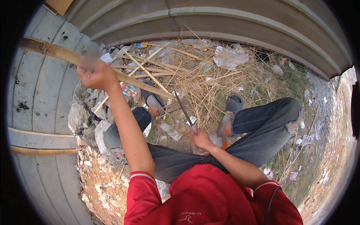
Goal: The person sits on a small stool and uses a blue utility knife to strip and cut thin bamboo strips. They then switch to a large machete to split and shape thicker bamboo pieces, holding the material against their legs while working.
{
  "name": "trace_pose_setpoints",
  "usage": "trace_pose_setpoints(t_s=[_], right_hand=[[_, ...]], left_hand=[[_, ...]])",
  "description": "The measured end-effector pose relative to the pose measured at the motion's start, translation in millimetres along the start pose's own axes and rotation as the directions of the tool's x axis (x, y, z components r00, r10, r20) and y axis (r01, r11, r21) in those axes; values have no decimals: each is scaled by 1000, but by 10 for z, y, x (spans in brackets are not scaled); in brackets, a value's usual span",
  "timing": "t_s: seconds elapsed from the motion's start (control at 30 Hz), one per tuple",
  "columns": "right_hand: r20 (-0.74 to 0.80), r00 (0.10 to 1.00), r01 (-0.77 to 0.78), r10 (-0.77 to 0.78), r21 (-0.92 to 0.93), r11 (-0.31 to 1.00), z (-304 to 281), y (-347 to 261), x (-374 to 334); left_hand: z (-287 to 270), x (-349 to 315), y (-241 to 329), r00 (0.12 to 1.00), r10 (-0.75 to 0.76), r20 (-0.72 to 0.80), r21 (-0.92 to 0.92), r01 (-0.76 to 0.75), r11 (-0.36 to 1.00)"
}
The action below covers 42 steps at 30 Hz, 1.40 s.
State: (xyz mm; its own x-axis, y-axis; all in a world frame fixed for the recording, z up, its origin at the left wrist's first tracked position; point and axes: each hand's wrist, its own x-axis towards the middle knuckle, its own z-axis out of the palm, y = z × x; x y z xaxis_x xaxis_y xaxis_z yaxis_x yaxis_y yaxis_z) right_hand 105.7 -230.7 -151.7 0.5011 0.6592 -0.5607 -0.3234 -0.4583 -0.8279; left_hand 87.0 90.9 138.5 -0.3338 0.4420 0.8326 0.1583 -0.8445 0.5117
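Observation:
My left hand (98, 75) is closed around a long split bamboo strip (140, 84), out at the upper left. The strip slants from a dark, burnt-looking end at the far left down toward the middle, ending near my left foot. In front of my lap, my right hand (201, 139) grips the handle of a knife (182, 108) with a long, narrow, dark blade. That blade points up and away to the left. Its tip comes close to the strip's lower end; whether they touch I cannot tell.
Several thin bamboo strips (146, 68) lie crossed beyond my feet, beside a spread of dry straw-like shavings (210, 90). Plastic litter (230, 56) is scattered about. Broken stones (80, 107) sit at the left. Corrugated metal sheets (210, 18) wall the far side, with grey panels (43, 86) at the left.

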Motion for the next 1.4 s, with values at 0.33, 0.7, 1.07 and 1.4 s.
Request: trace_pose_setpoints(t_s=[0.33, 0.7, 1.07, 1.4], right_hand=[[-164, 804, 568, -572, -73, 820, 22, -857, -242], [-144, 920, 338, -364, -176, 924, -108, -366, -11], [20, 965, -262, 261, 98, 960, -4, 188, 124], [-53, 987, 140, -150, -162, 977, 212, 268, 107]], left_hand=[[-318, 122, -64, 989, -102, -110, 20, 105, 994], [-474, 178, -200, 988, -93, -125, 39, 98, 994], [-490, 218, -219, 983, -118, -144, 65, 128, 990], [-482, 212, -239, 982, -103, -160, 55, 113, 992]])
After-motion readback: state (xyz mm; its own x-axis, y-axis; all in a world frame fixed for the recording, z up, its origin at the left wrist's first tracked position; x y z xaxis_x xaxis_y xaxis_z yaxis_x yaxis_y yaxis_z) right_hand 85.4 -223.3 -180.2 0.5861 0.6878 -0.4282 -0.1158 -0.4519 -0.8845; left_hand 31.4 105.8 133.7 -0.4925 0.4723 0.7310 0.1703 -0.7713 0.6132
